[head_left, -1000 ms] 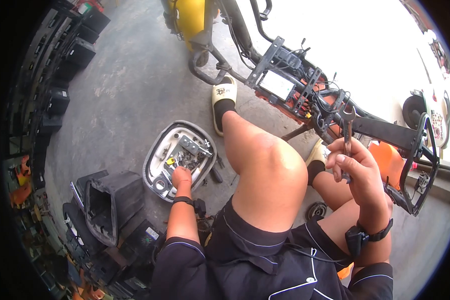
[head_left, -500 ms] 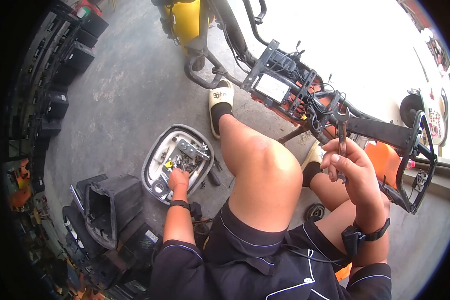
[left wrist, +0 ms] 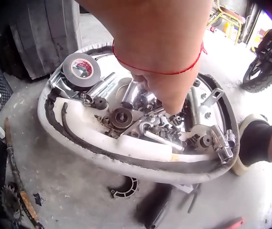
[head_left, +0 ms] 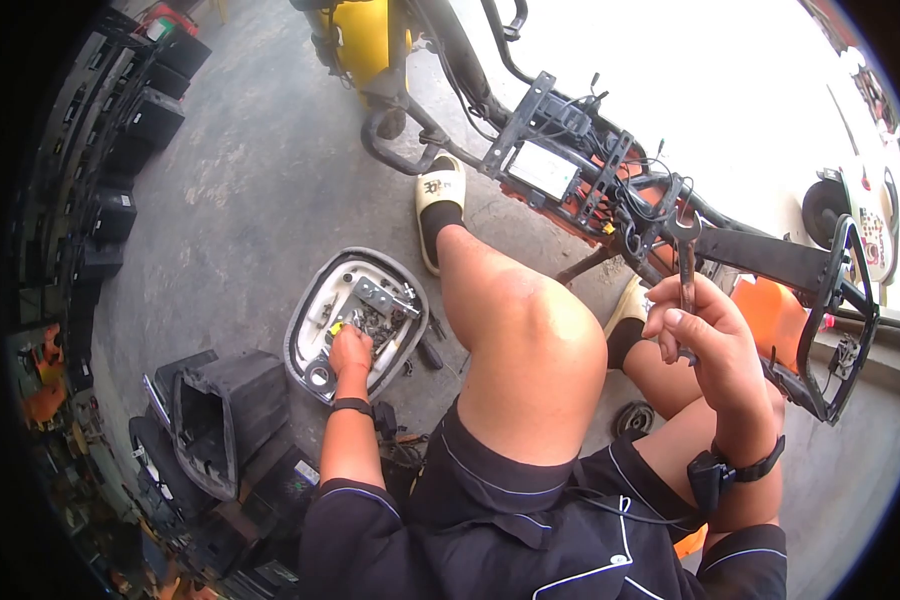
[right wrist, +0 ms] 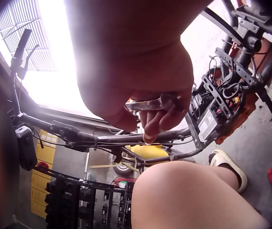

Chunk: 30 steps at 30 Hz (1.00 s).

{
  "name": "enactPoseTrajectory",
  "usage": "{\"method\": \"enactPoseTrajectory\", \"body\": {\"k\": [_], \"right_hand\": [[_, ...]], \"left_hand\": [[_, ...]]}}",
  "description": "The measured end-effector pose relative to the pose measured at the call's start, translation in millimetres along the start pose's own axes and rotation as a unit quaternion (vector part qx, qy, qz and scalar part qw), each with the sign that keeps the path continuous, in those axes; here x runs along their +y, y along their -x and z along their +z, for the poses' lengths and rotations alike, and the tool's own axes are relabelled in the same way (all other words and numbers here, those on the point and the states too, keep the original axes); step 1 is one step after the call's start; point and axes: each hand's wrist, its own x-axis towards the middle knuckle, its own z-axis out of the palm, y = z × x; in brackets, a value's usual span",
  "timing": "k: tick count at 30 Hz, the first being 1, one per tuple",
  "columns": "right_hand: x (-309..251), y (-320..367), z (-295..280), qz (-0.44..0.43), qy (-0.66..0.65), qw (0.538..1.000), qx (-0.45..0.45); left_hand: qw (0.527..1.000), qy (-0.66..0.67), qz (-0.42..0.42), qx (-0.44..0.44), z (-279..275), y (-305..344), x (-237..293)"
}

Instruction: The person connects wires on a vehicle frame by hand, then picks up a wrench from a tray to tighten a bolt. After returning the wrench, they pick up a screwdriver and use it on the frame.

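My left hand reaches down into a grey-rimmed white tray shaped like an upturned seat. Its fingertips are among loose bolts and metal parts, hidden behind the hand in the left wrist view; I cannot tell whether they pinch anything. Around it lie a roll of black tape, a chrome socket, a black ring-shaped part and a metal bracket. My right hand is raised over the right thigh and grips a wrench, its open-ended jaw pointing up.
A stripped two-wheeler frame with exposed wiring and a silver box stands ahead. Left of the tray is a hollow black plastic housing. A black handle lies beside the tray, a round part between the legs. Black boxes line the far left.
My left hand shifts slightly within the tray, staying among the parts. The right hand keeps holding the wrench in nearly the same place. The head view has moved a little.
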Motion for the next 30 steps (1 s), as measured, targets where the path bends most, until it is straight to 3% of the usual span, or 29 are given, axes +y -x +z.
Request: {"method": "enactPoseTrajectory", "body": {"k": [2, 30], "right_hand": [[0, -1, 0, 0.001, 0.001, 1.000, -0.002], [-4, -4, 6, 0.022, 0.040, 0.998, -0.031]], "left_hand": [[0.999, 0.021, 0.036, 0.000, -3, -1, 2], [0.999, 0.031, 0.018, -0.024, 11, -13, -11]]}}
